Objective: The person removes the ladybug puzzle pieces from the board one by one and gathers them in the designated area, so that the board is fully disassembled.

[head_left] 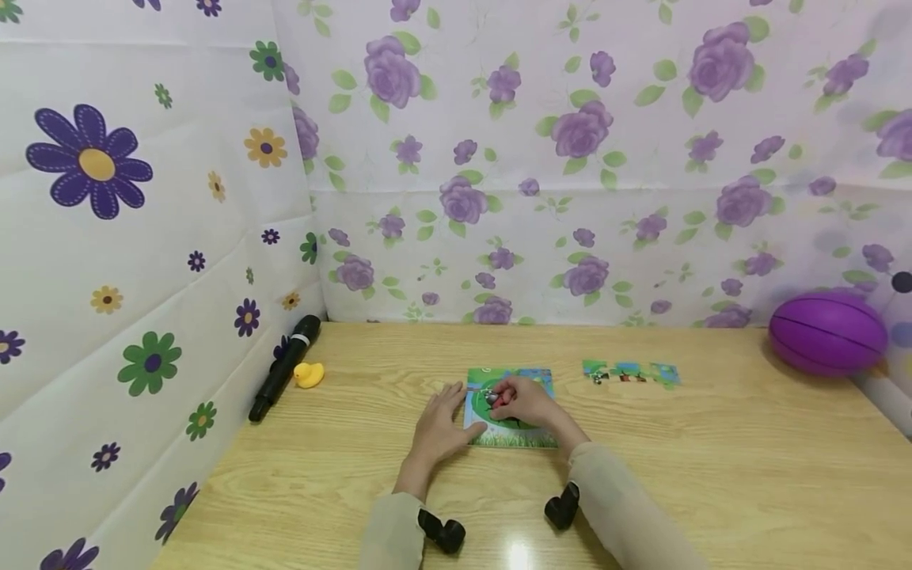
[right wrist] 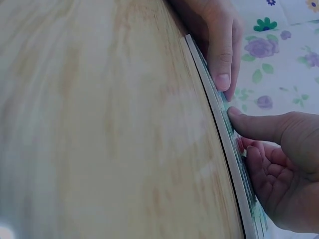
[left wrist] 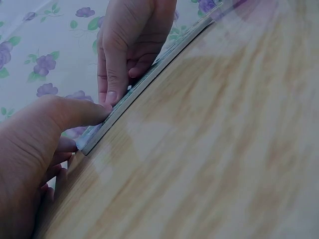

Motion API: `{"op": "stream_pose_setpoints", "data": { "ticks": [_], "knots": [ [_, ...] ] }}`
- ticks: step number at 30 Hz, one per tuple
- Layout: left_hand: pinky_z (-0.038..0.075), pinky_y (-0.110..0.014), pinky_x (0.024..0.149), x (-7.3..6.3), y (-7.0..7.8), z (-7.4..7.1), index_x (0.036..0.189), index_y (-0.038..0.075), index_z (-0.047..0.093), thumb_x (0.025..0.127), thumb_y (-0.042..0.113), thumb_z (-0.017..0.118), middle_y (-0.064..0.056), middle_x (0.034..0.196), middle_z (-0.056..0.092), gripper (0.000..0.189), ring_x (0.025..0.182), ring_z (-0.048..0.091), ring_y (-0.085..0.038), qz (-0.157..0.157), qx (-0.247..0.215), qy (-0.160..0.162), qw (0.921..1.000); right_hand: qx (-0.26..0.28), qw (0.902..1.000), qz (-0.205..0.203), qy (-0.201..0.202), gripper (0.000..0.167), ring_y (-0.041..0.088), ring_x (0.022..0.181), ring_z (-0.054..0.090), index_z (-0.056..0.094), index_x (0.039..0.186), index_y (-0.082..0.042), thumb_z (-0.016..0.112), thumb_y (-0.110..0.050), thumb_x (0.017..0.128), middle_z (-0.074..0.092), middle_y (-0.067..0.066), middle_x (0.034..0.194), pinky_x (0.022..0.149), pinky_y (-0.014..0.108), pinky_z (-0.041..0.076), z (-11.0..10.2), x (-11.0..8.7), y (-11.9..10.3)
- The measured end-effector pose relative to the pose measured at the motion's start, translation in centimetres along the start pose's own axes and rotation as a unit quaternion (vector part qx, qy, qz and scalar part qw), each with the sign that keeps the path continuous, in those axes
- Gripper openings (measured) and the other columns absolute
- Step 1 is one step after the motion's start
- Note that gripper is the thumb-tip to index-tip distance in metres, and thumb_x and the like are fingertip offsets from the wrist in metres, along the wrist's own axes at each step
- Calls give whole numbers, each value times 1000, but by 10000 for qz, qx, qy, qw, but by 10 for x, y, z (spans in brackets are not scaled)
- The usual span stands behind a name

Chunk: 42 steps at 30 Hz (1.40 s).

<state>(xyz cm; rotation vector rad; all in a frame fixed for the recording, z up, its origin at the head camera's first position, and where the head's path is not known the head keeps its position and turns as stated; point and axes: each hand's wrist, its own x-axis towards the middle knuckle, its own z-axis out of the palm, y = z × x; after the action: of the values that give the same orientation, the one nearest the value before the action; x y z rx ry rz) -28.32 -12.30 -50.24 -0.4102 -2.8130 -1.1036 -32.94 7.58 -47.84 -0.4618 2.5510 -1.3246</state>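
Note:
A flat picture puzzle (head_left: 509,438) with a green scene and grass along its lower edge lies on the wooden table in front of me. My left hand (head_left: 436,427) rests at its left side, fingers extended and thumb on the lower left corner. Over the middle of the picture, my right hand (head_left: 526,402) pinches a small puzzle piece (head_left: 493,398) with grey and red on it; the fingers hide most of this piece. From the left wrist view, the left thumb (left wrist: 87,112) lies on the board's edge (left wrist: 144,84). The right thumb (right wrist: 256,124) touches the board's surface in the right wrist view.
Several loose puzzle pieces (head_left: 630,372) lie in a row right of the board. A black microphone (head_left: 285,368) and a yellow rubber duck (head_left: 309,374) are at the left wall. A purple ball (head_left: 828,333) sits at the back right. Floral cloth (head_left: 527,237) hangs behind the table.

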Motion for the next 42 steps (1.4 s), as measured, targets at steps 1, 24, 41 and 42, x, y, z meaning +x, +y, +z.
{"op": "stream_pose_setpoints", "data": {
  "ticks": [1,24,41,42],
  "knots": [
    [18,-52,126,0,0,0,143,2,48,86,43,70,-15,155,40,74,149,27,-35,0,10,1,10000,3,10000,-6,-14,35,15,72,50,63,113,-1,77,-12,82,55,3,81,66,24,44,0,0,0],
    [18,-52,126,-1,2,-2,144,2,46,86,43,71,-14,156,39,75,149,26,-34,-30,-27,-26,10000,597,9978,-5,283,38,15,72,50,57,114,-3,76,-4,81,56,7,91,63,24,45,8,-2,3],
    [17,-53,126,-1,5,-2,145,2,46,86,41,71,-15,156,38,75,149,26,-35,-43,-30,-37,10000,828,9956,71,425,21,13,74,55,62,110,-4,67,-8,91,61,5,90,66,23,48,10,-2,7],
    [18,-53,126,-1,4,-2,145,2,46,86,41,71,-15,156,38,74,149,26,-35,-43,-29,-30,10000,794,9959,86,414,18,13,75,55,64,108,-5,66,-10,92,61,5,90,66,23,48,10,-2,7]
  ]
}}
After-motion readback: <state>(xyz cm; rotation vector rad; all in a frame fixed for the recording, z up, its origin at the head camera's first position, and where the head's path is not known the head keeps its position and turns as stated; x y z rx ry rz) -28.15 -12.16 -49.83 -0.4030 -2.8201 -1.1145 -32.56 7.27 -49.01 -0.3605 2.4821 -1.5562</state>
